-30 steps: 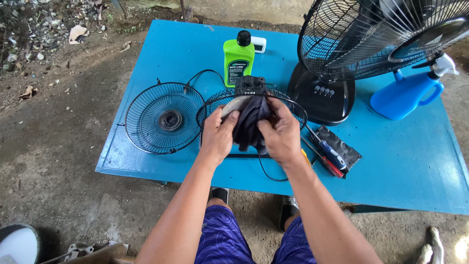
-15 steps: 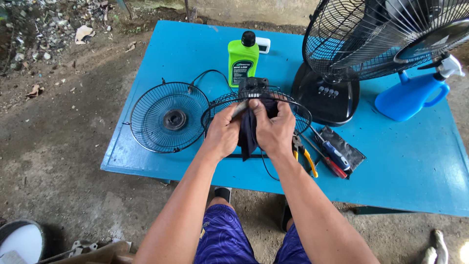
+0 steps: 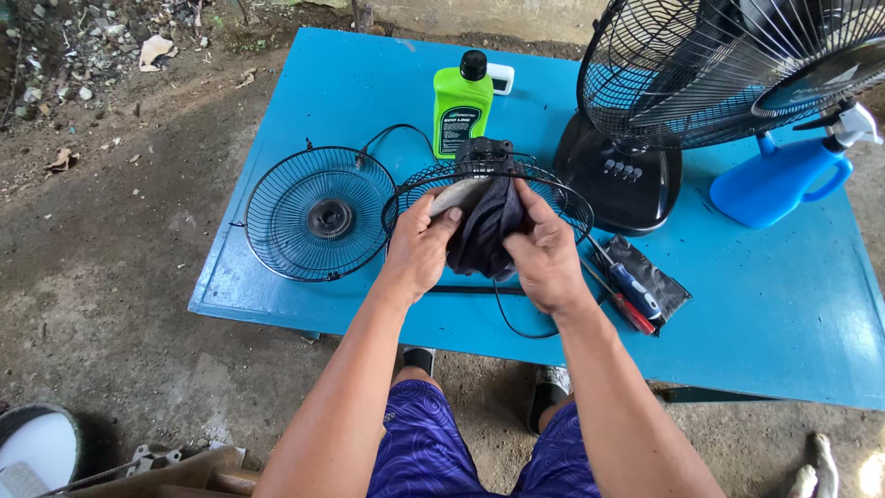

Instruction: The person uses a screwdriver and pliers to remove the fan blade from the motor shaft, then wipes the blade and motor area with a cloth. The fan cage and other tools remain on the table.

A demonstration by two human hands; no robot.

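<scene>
My left hand (image 3: 419, 247) and my right hand (image 3: 544, 251) meet over a small black fan body with a wire guard (image 3: 567, 198) on the blue table (image 3: 784, 314). Both hands grip a dark cloth (image 3: 487, 235) pressed against a pale grey fan blade (image 3: 459, 194); my left thumb rests on the blade. The fan's black motor housing (image 3: 486, 150) shows just beyond the cloth. A detached round wire grille (image 3: 318, 214) lies flat to the left of my left hand.
A green bottle with a black cap (image 3: 462, 101) stands behind the fan. A large black fan (image 3: 636, 157) and a blue spray bottle (image 3: 784, 175) stand at right. Screwdrivers (image 3: 627, 290) lie on a dark pouch by my right wrist. Dirt ground surrounds the table.
The view has shifted slightly. My hands have moved the cloth a little over the blade; they stay closed on it above the small fan.
</scene>
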